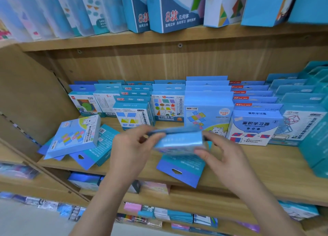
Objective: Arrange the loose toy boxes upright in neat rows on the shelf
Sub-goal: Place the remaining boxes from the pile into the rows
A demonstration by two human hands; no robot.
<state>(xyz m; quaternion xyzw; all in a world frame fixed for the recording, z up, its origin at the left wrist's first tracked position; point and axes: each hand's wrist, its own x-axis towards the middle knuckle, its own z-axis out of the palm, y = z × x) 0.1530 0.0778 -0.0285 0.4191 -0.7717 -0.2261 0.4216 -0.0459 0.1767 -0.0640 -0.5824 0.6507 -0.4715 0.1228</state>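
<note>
Both hands hold a light blue toy box (179, 141) tilted above the wooden shelf board (257, 166). My left hand (131, 147) grips its left end, my right hand (220, 152) pinches its right end. Under it lies another blue box (181, 170) flat, its hang tab over the shelf's front edge. At the left, a box with a bear picture (74, 136) lies askew on top of other flat boxes (95, 152). Behind stand upright rows of boxes (207, 108).
The shelf's side wall (32, 93) is at the left. Teal boxes (316, 129) crowd the right end. The shelf above carries tall blue boxes (177, 10); lower shelves (159, 214) hold small packs. Bare board shows at the front right.
</note>
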